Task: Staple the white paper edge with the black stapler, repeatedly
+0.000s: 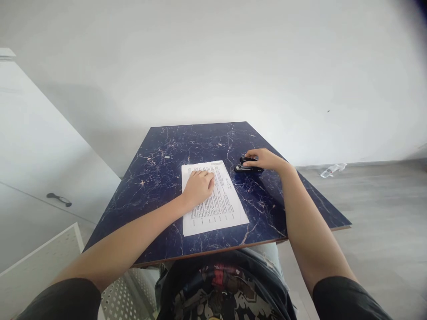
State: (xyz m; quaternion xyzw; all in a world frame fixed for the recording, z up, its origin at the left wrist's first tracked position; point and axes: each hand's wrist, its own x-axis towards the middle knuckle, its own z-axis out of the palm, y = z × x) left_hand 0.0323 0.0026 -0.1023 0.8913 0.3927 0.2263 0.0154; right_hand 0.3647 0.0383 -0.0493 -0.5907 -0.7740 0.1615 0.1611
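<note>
Fingers of my right hand grip the small black stapler, just beside the white printed paper sheet. My left hand rests on the sheet, fingers spread loose. Dark blue marbled table; plain white wall.

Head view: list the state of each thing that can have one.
left hand: open, palm down on the paper.
right hand: closed over the stapler.
paper: flat on the table, print up.
stapler: resting on the table, beside the paper.
bottle: lying on its side on the floor.

On the glossy, marble-patterned dark blue table top lie matt white printed paper and a shiny black plastic stapler.
</note>
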